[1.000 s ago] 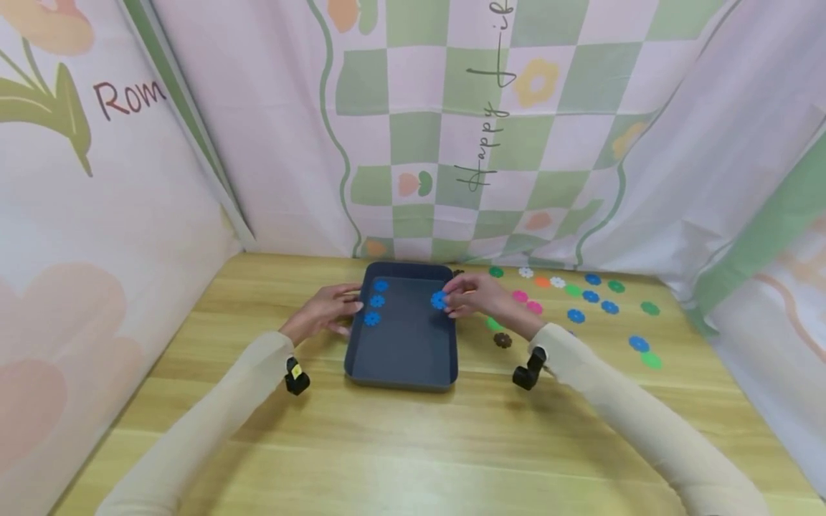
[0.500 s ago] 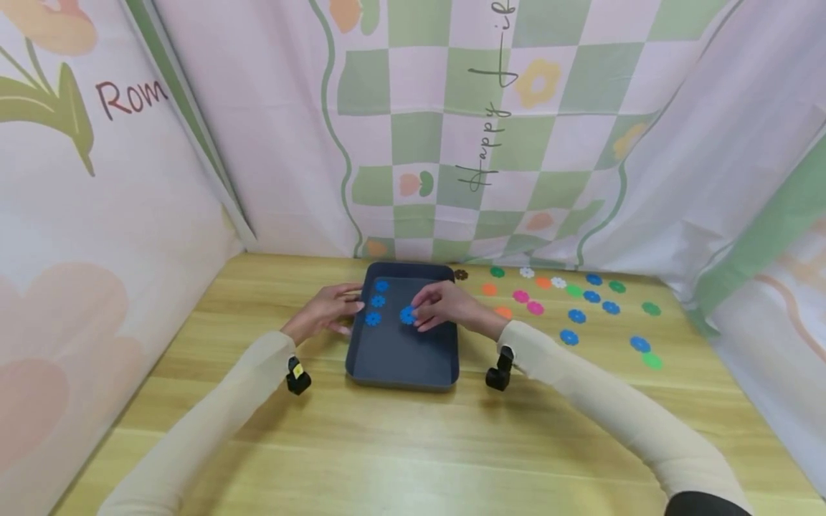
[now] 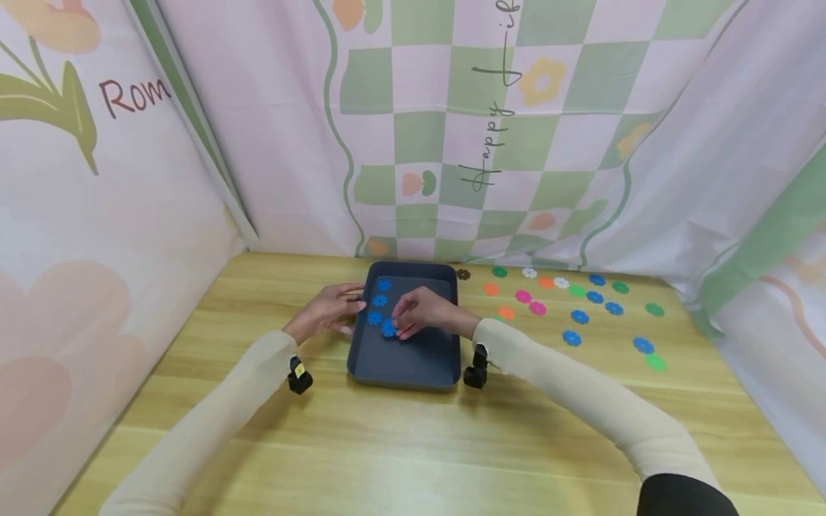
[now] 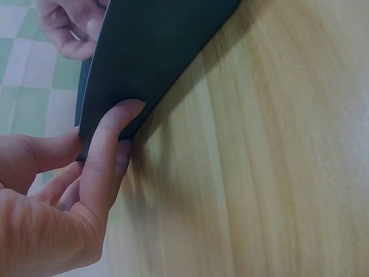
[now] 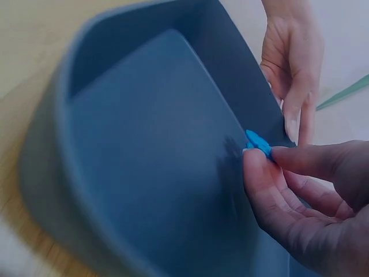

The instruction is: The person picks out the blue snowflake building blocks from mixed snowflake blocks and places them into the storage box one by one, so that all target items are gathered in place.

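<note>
The tray [image 3: 405,362] has a smooth, matt surface; metal or plastic is indeterminable. The tabletop [image 3: 387,451] shows wood grain with a soft sheen. Flower-shaped discs [image 3: 379,301] appear plastic. Backdrop [image 3: 284,143] and sleeves [image 3: 213,408] are cloth.

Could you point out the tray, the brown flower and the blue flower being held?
Tray [image 3: 403,360], head view: bare floor.
Brown flower [image 3: 463,274], head view: its middle.
Blue flower being held [image 5: 258,142], right wrist view: its exposed middle.

sleeves [image 3: 206,421] — long, cream; wrist cameras [image 3: 476,376] — black, boxy; left one yellow-marked; black section [image 3: 684,496] at right elbow
</note>
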Demonstrator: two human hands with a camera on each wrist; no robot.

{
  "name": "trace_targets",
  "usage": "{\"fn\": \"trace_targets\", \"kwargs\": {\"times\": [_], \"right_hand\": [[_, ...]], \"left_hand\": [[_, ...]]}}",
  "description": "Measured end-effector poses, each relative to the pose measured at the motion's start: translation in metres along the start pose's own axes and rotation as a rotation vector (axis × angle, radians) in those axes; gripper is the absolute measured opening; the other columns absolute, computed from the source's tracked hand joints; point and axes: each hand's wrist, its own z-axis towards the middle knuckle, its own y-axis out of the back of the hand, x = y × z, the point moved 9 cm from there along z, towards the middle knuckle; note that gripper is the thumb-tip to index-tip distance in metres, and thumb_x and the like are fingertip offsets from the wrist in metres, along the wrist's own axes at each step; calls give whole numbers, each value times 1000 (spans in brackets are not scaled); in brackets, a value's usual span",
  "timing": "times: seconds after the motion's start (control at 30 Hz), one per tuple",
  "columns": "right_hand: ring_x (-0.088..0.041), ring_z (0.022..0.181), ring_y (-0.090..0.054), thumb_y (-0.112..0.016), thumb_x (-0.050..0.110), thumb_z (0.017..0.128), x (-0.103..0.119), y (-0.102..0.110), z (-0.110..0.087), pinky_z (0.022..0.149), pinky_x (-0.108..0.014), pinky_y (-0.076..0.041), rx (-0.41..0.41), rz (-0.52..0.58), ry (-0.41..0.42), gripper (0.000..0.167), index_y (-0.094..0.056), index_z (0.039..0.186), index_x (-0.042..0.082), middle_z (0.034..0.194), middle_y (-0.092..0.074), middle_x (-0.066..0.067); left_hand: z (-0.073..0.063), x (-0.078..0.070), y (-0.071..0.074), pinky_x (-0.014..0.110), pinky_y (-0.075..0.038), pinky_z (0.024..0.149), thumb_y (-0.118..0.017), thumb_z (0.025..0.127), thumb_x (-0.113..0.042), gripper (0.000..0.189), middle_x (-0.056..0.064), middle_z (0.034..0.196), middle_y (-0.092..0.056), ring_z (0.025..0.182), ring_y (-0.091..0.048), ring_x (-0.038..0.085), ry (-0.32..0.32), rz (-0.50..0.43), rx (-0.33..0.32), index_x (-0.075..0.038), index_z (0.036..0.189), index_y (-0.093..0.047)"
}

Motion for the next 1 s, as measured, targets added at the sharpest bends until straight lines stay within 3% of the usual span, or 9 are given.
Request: {"fn": "trace_targets", "kwargs": {"times": [0.3,0.6,1.0], "right_hand": [[-18,68,-73,-66,-11,95,-5,-13,17,76,-40,-68,-14,23,-37,9,-67,103,-16,82,-74,-19],[-20,65,-74,-72,-7,93,10,-22,19,67,-34,-68,-64,-220,6,5,-70,88,-8,78,-72,-14],[-19,63,-72,-73,-3,93,14,-31,25,61,-30,-66,-95,-359,26,15,-68,79,1,76,-73,-9]], "left_hand": [[0,0,-1,38,-68,77,-55,110,-13,60,24,168,-31,140,-53,43,6,18,-3,-11,165,-32],[1,-1,0,31,-67,68,-56,109,-12,61,25,167,-32,138,-54,43,12,21,-16,-10,165,-32],[-1,0,0,32,-67,71,-55,110,-12,60,25,168,-29,143,-49,43,19,19,-12,-11,166,-32]]}}
